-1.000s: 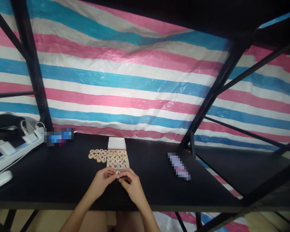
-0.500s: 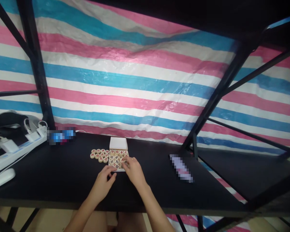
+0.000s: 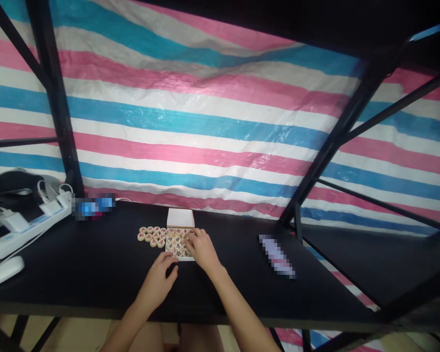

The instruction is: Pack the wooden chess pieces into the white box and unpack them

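A small white box (image 3: 173,243) of round wooden chess pieces lies on the black table (image 3: 95,274), with its white lid (image 3: 180,217) standing just behind it. Several loose chess pieces (image 3: 152,236) lie in rows to the box's left. My right hand (image 3: 202,250) reaches over the right side of the box, its fingertips pinched down on a piece there. My left hand (image 3: 158,279) rests on the table just before the box's front edge, fingers loosely apart and holding nothing.
A white power strip (image 3: 20,230) with plugged chargers and a white mouse (image 3: 4,270) lie at the left. A blurred flat object (image 3: 276,255) lies to the right. Black frame posts (image 3: 55,102) and a striped tarp (image 3: 205,122) stand behind.
One second ago both hands held a single piece in front of the box. My right hand has since carried it forward over the box, and my left hand has let go and dropped to the table.
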A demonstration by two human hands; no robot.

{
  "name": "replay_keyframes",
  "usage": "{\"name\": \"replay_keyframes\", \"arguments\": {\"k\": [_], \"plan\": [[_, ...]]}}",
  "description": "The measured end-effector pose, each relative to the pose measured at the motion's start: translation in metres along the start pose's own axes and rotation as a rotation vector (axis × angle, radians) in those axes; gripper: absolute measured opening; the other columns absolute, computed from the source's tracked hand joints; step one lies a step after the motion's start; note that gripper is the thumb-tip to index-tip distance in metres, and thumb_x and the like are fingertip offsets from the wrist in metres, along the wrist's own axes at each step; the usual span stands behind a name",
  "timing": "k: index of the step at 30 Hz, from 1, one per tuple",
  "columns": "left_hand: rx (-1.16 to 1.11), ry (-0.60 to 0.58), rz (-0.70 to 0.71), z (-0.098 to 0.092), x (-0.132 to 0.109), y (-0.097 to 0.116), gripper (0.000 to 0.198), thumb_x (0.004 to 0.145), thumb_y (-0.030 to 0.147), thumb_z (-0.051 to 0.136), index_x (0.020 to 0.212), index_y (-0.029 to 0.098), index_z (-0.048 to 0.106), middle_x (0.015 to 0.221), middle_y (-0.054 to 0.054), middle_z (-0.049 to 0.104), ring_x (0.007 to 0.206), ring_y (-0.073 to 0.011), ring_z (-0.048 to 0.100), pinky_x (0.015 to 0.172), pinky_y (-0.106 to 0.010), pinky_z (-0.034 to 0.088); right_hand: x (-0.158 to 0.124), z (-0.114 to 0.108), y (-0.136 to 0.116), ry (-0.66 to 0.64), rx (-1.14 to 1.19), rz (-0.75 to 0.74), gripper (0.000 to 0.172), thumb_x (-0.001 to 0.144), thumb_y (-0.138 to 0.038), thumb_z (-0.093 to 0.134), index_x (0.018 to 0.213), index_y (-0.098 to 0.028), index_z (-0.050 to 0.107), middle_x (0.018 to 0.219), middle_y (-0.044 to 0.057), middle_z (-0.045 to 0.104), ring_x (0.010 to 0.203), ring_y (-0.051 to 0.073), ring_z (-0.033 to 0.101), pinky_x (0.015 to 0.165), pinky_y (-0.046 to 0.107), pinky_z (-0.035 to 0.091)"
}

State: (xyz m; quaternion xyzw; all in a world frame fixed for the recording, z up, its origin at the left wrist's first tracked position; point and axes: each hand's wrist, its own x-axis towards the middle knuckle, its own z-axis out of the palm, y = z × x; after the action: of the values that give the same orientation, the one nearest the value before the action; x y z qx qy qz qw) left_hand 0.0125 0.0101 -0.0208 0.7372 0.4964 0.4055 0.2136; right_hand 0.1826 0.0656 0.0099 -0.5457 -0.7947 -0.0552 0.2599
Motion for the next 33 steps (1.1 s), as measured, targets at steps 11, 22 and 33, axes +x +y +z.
{"name": "replay_keyframes", "arguments": {"k": [11, 22, 33], "plan": [[0.498, 0.053, -0.039, -0.041, 0.03, -0.014, 0.034, 0.085, 0.018, 0.044, 0.116, 0.019, 0.058, 0.117, -0.009, 0.057, 0.107, -0.0235, 0.055, 0.084, -0.032, 0.048, -0.066, -0.006, 0.008, 0.089, 0.432, 0.182, 0.023, 0.088, -0.02, 0.043, 0.098, -0.019, 0.064, 0.076, 0.002, 0.058, 0.07, 0.016, 0.057, 0.07, 0.025, 0.045], [0.701, -0.03, 0.019, -0.048, 0.008, -0.033, 0.027, 0.085, 0.016, 0.045, 0.106, 0.016, 0.062, 0.101, -0.01, 0.064, 0.089, -0.0239, 0.056, 0.08, -0.035, 0.045, -0.069, -0.001, 0.008, -0.007, 0.355, 0.164, 0.026, 0.086, -0.018, 0.045, 0.105, -0.019, 0.062, 0.074, 0.002, 0.059, 0.071, 0.018, 0.059, 0.071, 0.027, 0.045], [-0.065, -0.129, -0.022, -0.019, 0.003, 0.006, 0.022, 0.076, 0.026, 0.06, 0.095, 0.022, 0.068, 0.078, 0.0, 0.062, 0.066, -0.0141, 0.056, 0.062, -0.023, 0.048, -0.066, -0.025, -0.044, -0.036, 0.822, 0.114, 0.025, 0.092, -0.029, 0.045, 0.105, -0.024, 0.065, 0.095, 0.004, 0.068, 0.09, 0.017, 0.061, 0.084, 0.027, 0.045]]}}
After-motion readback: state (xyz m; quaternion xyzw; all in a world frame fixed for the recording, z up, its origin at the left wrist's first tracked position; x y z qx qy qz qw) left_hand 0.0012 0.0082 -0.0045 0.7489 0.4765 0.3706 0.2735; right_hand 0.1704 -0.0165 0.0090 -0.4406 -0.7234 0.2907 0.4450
